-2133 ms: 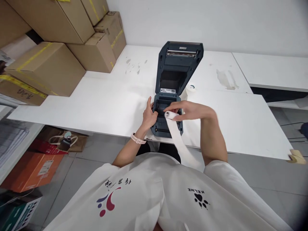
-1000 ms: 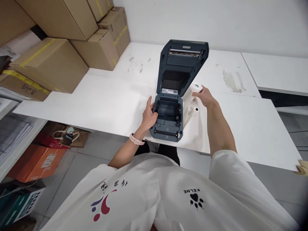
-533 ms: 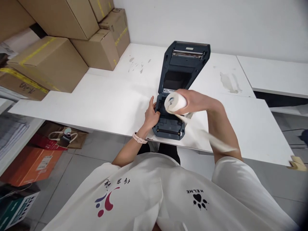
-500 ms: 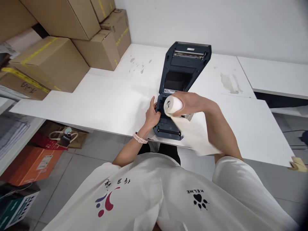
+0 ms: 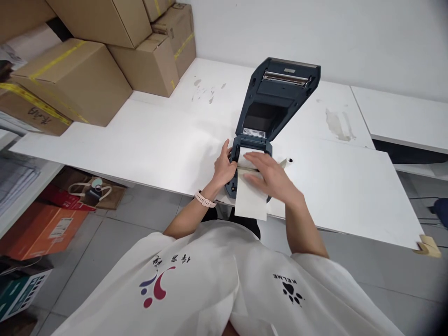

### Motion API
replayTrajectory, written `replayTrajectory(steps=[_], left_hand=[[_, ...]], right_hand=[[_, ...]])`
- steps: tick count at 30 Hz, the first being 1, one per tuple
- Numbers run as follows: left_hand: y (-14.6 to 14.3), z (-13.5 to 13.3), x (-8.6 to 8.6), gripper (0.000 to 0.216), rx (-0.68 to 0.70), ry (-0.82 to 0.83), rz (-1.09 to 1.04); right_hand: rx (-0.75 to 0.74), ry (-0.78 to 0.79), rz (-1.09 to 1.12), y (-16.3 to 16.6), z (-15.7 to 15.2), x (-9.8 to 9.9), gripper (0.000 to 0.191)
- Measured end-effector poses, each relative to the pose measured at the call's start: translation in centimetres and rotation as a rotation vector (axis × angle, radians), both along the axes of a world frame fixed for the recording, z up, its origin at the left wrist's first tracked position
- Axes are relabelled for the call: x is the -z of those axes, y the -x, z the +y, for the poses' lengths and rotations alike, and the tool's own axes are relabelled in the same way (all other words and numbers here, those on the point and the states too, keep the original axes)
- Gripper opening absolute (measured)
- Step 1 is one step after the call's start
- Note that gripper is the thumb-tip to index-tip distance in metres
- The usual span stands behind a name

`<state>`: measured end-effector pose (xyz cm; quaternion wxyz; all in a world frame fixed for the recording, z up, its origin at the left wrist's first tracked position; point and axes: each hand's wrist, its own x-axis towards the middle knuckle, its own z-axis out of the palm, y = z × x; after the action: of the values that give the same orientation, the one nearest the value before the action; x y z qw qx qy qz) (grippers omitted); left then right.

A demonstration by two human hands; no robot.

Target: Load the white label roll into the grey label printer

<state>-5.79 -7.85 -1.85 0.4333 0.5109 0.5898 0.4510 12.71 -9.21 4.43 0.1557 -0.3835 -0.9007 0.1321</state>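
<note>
A dark label printer [image 5: 278, 109] stands on the white table with its lid raised. In its bay lies a white label roll [image 5: 246, 153], partly hidden by my right hand. The roll's loose strip [image 5: 250, 200] runs forward over the printer's front and past the table edge. My left hand [image 5: 224, 167] grips the printer's left side, thumb over the inner edge beside the roll. Fingers stretched out, my right hand [image 5: 271, 175] rests over the roll and strip without gripping them. Right of the printer sits a small paper-wrapped core [image 5: 287, 162].
Cardboard boxes [image 5: 73, 79] are stacked at the table's back left. A white wall [image 5: 315, 32] rises behind the table [image 5: 168, 140]. On the floor at left are an orange box [image 5: 52, 228] and a paper bag [image 5: 112, 200]. A tan corner guard [image 5: 429, 246] covers the right corner.
The label roll has gone from my right hand into the printer bay. My right hand has opened, and the strip now lies straight over the front. My left hand stays on the printer.
</note>
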Motion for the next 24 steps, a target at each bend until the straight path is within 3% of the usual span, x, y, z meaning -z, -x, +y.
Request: replayTrajectory(steps=[4,7,24], left_hand=[[0.0,0.1,0.2,0.089,0.002,0.002,-0.007],[0.0,0.1,0.4,0.086,0.004,-0.009,-0.026],[-0.1,0.3,0.4,0.080,0.004,0.003,-0.099]], right_hand=[[0.024,-0.045,-0.014,0.1,-5.8,2.3,0.055],[0.068,-0.080,-0.080,0.9,-7.6,3.9,0.059],[0.105,-0.052,-0.089,1.4,-7.6,3.8,0.059]])
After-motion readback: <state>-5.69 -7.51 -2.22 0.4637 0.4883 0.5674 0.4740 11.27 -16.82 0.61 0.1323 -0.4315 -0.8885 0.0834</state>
